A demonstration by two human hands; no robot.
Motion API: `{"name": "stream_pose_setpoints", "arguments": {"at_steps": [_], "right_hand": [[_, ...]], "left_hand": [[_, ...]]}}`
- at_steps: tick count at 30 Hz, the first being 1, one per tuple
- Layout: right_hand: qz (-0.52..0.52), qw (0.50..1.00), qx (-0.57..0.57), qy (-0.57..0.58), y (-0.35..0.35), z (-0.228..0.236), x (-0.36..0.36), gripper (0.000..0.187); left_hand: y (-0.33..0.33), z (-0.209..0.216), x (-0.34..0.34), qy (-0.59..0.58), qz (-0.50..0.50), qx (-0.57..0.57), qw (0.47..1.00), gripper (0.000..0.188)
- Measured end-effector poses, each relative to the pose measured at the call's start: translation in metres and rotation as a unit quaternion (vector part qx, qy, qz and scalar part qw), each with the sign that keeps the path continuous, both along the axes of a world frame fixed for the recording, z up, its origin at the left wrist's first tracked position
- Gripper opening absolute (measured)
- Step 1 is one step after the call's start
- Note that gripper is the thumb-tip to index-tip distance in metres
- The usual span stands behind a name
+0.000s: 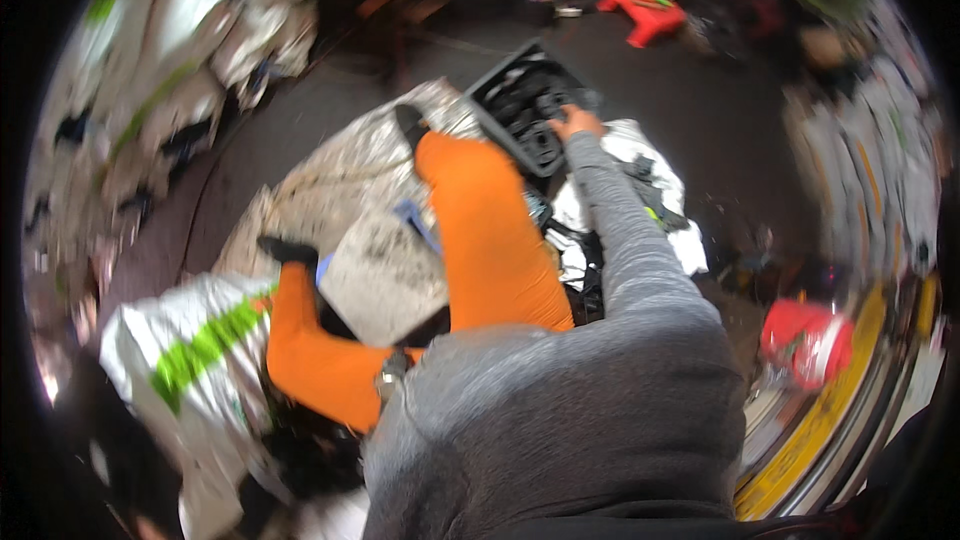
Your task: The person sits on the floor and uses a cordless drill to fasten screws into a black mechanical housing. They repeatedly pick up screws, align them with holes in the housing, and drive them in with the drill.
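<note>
Right hand (577, 122) was at upper centre of frame, over right edge of grey crate (503, 138). Dark parts (530, 100) filled crate, lying just left of fingers (559, 124); crate's long axis slanted from upper left to lower right. Blur hid whether fingers gripped part or only touched: could not tell. Right hand was nearer; left hand was out of sight. White sheeting (686, 243) lay below right, near crate.

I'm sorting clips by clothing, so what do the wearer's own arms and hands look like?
The right hand looks ungloved, below a long, mottled grey sleeve. What looks like a watch sits near the left wrist; the left hand cannot be made out.
</note>
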State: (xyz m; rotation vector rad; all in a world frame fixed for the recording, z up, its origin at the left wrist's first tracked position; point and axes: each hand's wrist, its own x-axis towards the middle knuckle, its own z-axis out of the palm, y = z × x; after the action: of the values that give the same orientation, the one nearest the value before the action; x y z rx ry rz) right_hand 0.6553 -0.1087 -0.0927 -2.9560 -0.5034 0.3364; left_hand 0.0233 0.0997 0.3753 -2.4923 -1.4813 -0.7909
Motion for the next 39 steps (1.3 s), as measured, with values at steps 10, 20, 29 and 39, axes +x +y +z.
{"name": "stream_pose_setpoints", "arguments": {"at_steps": [10,20,29,39], "right_hand": [[0.149,0.982,-0.034,-0.108,0.005,-0.001,0.018,0.036],[0.147,0.811,0.445,0.351,0.062,0.117,-0.116,0.038],[0.108,0.795,0.169,0.573,0.159,-0.002,-0.334,0.052],[0.327,0.850,0.024,0.413,0.185,0.003,-0.333,0.065]], "left_hand": [[0.001,-0.322,0.116,0.114,-0.382,-0.093,0.913,0.054],[-0.030,-0.412,0.074,0.333,-0.372,-0.353,0.791,0.038],[-0.097,-0.294,-0.040,-0.075,-0.096,-0.668,0.735,0.050],[-0.120,-0.329,-0.009,0.011,-0.061,-0.541,0.839,0.085]]}}
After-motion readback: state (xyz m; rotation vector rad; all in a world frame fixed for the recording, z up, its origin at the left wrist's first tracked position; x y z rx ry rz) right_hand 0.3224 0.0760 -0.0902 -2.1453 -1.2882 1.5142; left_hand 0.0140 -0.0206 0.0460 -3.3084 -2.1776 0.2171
